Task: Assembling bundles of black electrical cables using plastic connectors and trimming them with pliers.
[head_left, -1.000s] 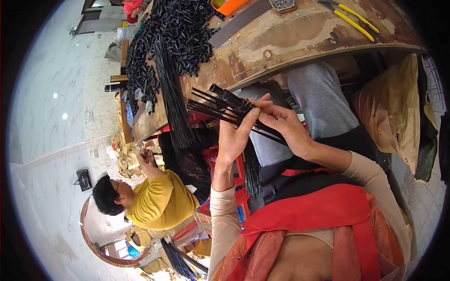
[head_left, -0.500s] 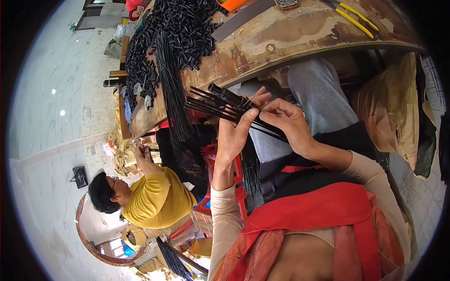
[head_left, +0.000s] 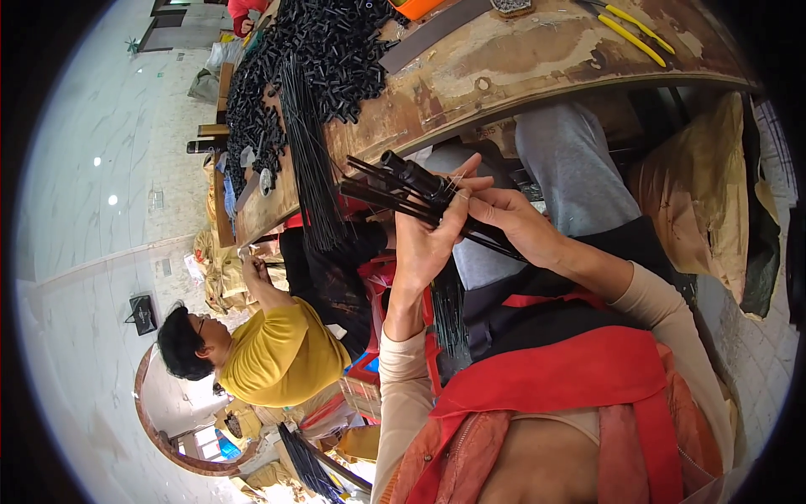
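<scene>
My left hand point(head_left: 422, 249) is closed around several thin black rods point(head_left: 376, 196), thumb across them, with its far fingertips extended. A dark tubular piece point(head_left: 413, 175) lies along the rods and sticks out at their upper left end. My right hand point(head_left: 531, 228) meets the left one, its thumb and fingers pinched by the bundle. Fine pale strands point(head_left: 458, 178) show between the two hands; what exactly the right fingertips grip is too small to tell. The rods' other ends pass beneath my right hand toward my lap.
A worn wooden table point(head_left: 520, 63) carries a heap of short black tubes point(head_left: 336, 67), a bundle of long black rods point(head_left: 306, 160), yellow-handled pliers point(head_left: 634, 38), an orange container point(head_left: 416, 7) and a small tray point(head_left: 512, 7). A person in a yellow shirt point(head_left: 281, 353) sits at left.
Both hands and the held bundle have shifted slightly right. My right fingers have drawn in closer against the left thumb.
</scene>
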Demonstrator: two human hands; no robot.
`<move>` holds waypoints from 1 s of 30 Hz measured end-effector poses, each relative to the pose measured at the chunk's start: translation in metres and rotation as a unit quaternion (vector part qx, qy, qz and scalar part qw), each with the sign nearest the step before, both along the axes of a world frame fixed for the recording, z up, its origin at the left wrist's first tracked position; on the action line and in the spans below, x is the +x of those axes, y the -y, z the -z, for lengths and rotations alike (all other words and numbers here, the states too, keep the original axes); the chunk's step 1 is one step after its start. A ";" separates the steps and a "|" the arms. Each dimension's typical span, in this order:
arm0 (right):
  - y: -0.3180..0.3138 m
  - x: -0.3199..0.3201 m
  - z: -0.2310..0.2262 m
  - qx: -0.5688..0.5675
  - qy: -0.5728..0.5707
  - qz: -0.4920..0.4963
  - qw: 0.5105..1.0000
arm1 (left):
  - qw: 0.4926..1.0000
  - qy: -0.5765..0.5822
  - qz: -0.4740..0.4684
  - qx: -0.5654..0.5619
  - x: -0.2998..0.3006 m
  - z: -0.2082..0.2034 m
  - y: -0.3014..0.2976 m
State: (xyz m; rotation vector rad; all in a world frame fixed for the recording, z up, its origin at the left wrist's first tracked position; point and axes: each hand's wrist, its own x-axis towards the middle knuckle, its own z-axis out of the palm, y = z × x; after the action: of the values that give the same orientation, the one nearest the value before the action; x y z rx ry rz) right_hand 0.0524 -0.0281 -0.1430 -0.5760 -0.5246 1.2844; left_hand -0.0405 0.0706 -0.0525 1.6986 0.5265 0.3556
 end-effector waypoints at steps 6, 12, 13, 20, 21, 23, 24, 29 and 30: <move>-0.002 0.012 0.004 0.015 -0.041 -0.069 0.997 | 0.999 0.026 -0.012 0.042 0.008 0.001 0.010; 0.004 0.018 -0.015 -0.005 -0.025 -0.013 1.000 | 0.998 0.062 0.007 0.024 0.018 0.003 0.005; 0.005 0.015 -0.013 -0.028 0.011 0.037 0.999 | 1.000 0.005 0.018 0.020 0.022 0.002 -0.001; 0.056 0.140 -0.013 -0.079 0.741 0.327 0.581 | 0.998 0.045 -0.022 -0.029 0.015 0.017 0.005; 0.061 0.166 -0.029 -0.145 0.801 0.354 0.461 | 0.995 0.078 -0.018 -0.060 0.013 0.021 0.009; 0.065 0.218 -0.040 -0.240 0.800 0.396 0.381 | 0.980 0.139 0.003 -0.140 0.014 0.035 0.017; 0.064 0.246 -0.030 -0.267 0.807 0.401 0.342 | 0.969 0.171 -0.004 -0.179 0.021 0.046 0.022; 0.042 0.317 0.007 -0.182 0.811 0.400 0.385 | 0.930 0.245 0.014 -0.274 0.038 0.048 0.041; 0.044 0.308 0.004 -0.145 0.777 0.405 0.460 | 0.927 0.249 0.020 -0.280 0.036 0.053 0.037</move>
State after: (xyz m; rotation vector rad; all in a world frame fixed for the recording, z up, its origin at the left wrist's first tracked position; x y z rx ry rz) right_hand 0.3600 -0.0722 -0.1472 -2.0113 -1.2620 -0.5086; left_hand -0.0050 0.0337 -0.1053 1.0099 0.1843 0.5299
